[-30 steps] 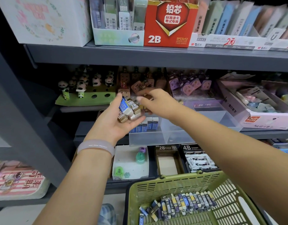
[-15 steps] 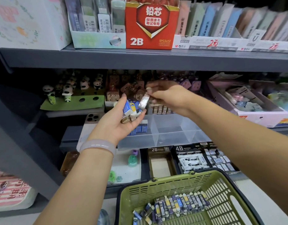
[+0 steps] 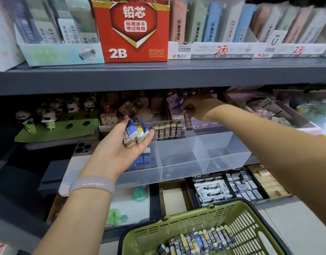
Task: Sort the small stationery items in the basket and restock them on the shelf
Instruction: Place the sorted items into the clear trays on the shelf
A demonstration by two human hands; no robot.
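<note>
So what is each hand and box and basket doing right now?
Left hand: palm up, holding a small pile of blue and brown wrapped erasers.
Right hand: fingers pinch one brown 2B eraser above the tray.
Clear plastic divided tray: partly filled, brown 2B row standing at back.
Green plastic basket: holds more erasers.

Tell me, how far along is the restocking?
Early on. Done: a short row of brown 2B erasers stands in the clear tray. In hand: the right hand lowers another 2B eraser beside that row; the left hand holds several more. Left: many erasers in the green basket.
</note>
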